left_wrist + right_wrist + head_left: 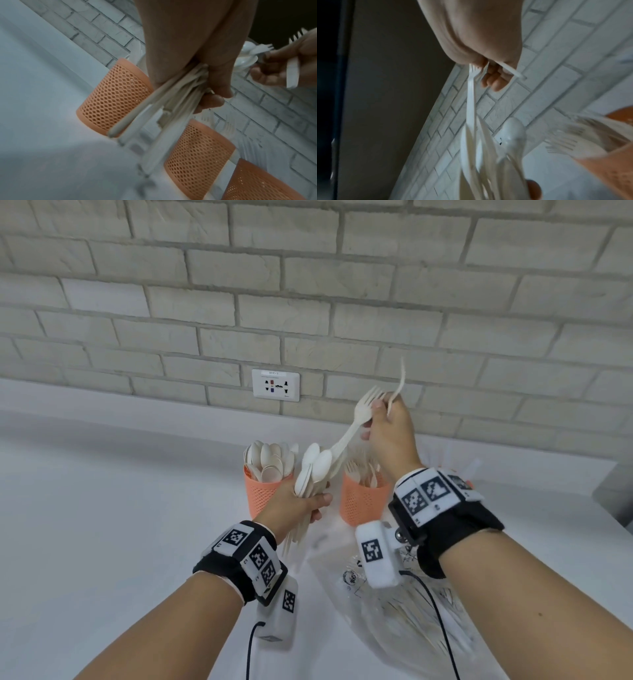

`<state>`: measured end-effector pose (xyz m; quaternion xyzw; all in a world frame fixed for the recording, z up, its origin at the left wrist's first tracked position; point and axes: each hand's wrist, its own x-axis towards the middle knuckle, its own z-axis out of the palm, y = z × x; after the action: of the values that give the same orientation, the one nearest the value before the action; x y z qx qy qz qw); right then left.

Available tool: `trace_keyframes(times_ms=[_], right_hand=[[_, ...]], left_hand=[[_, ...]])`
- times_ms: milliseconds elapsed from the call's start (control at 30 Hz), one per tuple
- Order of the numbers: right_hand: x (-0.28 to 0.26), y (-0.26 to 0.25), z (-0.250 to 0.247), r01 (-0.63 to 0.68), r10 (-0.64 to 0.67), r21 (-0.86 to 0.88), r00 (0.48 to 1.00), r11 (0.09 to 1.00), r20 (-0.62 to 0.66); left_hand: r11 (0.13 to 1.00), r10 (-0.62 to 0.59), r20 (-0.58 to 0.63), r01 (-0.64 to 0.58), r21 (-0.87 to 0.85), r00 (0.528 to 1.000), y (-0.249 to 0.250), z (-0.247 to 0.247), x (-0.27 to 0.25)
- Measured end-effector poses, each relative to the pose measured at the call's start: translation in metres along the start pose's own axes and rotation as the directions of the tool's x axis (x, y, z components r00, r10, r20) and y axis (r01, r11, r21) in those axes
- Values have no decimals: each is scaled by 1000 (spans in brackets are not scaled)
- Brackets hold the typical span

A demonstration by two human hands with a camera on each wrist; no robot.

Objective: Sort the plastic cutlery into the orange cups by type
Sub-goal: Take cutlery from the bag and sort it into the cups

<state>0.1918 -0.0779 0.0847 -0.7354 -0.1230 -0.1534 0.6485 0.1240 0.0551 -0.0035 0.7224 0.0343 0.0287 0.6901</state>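
A pale brick wall [308,285] filled the upper half of the head view, with a white socket plate [275,385] set low in it. Below ran a white counter [102,508]. A clear plastic bag [394,611] lay crumpled on the counter under the right forearm.

Three orange mesh cups stood in a row near the wall. The spoon cup [262,496], on the left, was packed with white spoons, bowls up. The fork cup [363,501], beside it, held forks with tines up. The third cup [257,182] showed plainly only in the left wrist view, at the right end of the row; what it held could not be told.

The left hand [301,505] hung between the spoon cup and the fork cup, just in front of them. Its fingers were curled tight round a bundle [311,474] of mixed white cutlery, spoon bowls fanning upward and handles sticking out below the fist.

The right hand [390,433] was raised above the fork cup. Its fingertips pinched the head of a fork [356,422], whose handle slanted down into the bundle. The same hand also held a thin second piece [399,388] that pointed up past the knuckles; its kind could not be told.

Both wrists wore black bands carrying white blocks printed with square black markers.
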Motion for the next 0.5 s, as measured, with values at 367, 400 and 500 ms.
trace_keyframes(times_ms=[367,400,500], right_hand=[[31,31,-34,-127,140,118,984,985,-109],[31,32,-32,-109,118,94,988,990,-97],[26,41,-24,-100,101,-28,995,995,5]], left_hand=[[993,-62,12,63,-104,998,0,-9,1],[991,-62,13,63,-122,998,3,-8,2],[985,-61,11,62,-158,998,8,-5,2]])
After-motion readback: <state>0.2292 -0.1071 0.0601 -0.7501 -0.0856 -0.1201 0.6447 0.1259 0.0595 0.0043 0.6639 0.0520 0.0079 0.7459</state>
